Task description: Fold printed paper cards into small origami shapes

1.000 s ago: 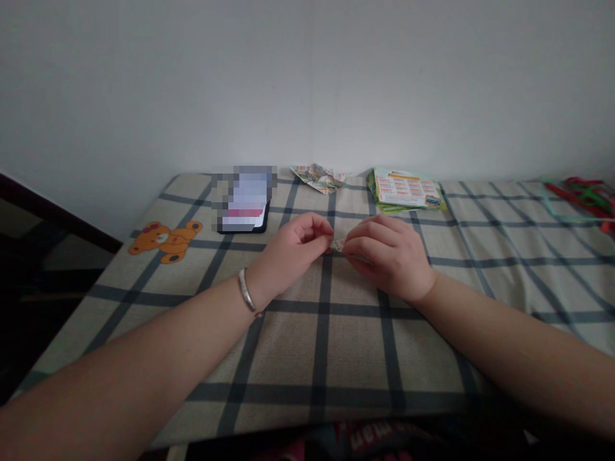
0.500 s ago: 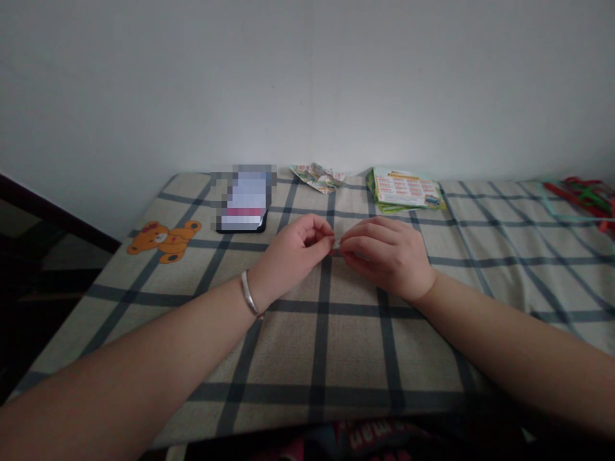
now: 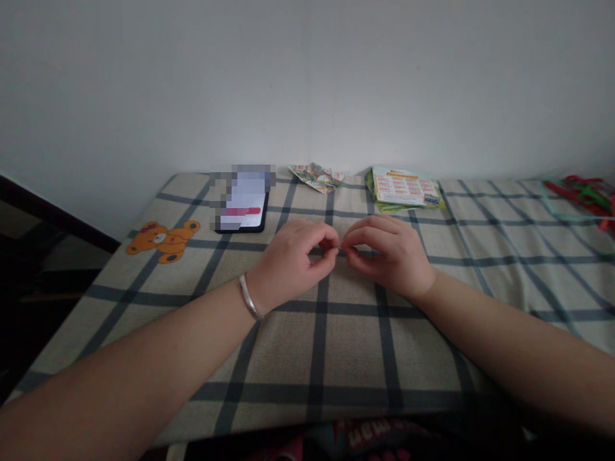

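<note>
My left hand (image 3: 305,251), with a silver bangle (image 3: 250,297) at its wrist, is closed in a pinch of thumb and forefinger. Facing it, my right hand (image 3: 391,253) pinches in the same way, and the fingertips of both almost meet above the checked tablecloth (image 3: 288,346). Between the tips is something very small and thin; its kind does not show, as the fingers hide most of it.
Behind my left hand lies a phone (image 3: 247,200) with a lit screen, partly blurred out. Crumpled printed paper (image 3: 317,177) and a stack of printed leaflets (image 3: 407,191) lie by the wall. An orange bear picture (image 3: 166,241) is at left, red and green strips (image 3: 586,198) at far right.
My left hand has shifted slightly right and its pinch has turned, bringing the fingertips nearer to those of my right hand. The right fingers have arched a little more.
</note>
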The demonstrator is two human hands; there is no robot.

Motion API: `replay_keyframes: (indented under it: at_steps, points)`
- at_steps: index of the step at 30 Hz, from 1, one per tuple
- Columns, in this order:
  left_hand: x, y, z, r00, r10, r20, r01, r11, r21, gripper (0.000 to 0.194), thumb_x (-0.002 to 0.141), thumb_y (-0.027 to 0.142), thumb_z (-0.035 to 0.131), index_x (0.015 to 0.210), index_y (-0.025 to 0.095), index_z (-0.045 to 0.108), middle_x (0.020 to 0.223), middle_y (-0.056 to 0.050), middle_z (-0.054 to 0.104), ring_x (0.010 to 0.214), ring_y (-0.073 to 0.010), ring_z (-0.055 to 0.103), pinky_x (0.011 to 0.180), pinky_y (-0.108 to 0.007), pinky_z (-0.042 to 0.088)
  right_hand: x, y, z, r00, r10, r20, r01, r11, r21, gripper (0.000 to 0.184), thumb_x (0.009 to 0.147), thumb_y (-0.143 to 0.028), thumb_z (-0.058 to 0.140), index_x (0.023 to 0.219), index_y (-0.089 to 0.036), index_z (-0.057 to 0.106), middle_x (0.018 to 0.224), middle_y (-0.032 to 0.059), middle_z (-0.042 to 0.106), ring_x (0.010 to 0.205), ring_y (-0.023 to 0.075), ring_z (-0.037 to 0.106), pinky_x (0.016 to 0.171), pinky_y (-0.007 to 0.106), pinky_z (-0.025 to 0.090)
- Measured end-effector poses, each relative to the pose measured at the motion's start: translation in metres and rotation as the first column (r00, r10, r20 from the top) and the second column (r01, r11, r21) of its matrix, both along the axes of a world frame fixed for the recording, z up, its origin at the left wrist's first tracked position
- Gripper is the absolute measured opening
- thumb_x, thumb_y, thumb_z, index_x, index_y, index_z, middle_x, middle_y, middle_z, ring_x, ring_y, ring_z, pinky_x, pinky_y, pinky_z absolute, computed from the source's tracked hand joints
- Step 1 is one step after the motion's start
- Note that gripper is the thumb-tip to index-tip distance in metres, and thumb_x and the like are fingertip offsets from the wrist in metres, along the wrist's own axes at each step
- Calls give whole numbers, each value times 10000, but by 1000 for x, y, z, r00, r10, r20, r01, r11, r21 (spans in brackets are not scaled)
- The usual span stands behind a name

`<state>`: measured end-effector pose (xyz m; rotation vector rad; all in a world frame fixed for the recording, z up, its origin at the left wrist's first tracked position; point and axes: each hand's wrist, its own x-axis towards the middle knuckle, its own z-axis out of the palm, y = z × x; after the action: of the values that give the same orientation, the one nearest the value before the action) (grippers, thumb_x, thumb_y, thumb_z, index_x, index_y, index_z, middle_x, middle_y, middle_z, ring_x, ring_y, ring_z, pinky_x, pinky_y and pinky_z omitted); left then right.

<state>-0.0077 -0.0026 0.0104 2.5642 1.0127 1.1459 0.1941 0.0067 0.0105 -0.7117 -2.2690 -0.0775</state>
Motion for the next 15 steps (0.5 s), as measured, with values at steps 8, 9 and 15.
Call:
replay_keyframes:
  at_steps: [8, 9, 15]
  points:
    - [-3, 3, 2, 986, 44, -160, -3, 969, 246, 59, 813, 135, 567, 778, 183, 566, 738, 4, 644, 746, -172, 594, 816, -351, 435, -2, 1, -4, 999, 19, -38, -22, 997, -68, 39, 823, -173, 592, 821, -194, 625, 813, 29, 673, 770, 159, 611, 697, 291, 475]
    - [-3, 3, 3, 983, 51, -174, -5, 968, 252, 66, 815, 137, 561, 771, 185, 565, 738, 4, 647, 749, -175, 596, 816, -354, 432, -2, 0, -4, 999, 18, -36, -20, 997, -68, 33, 818, -175, 596, 817, -194, 623, 811, 27, 671, 767, 159, 609, 695, 291, 473]
    - [-2, 3, 4, 977, 61, -203, 0, 958, 287, 96, 820, 138, 539, 750, 197, 566, 755, 7, 674, 779, -172, 611, 812, -349, 416, -4, -1, -4, 1000, 25, -6, -25, 997, -73, 39, 813, -168, 584, 805, -195, 612, 814, 31, 669, 773, 164, 604, 699, 295, 466]
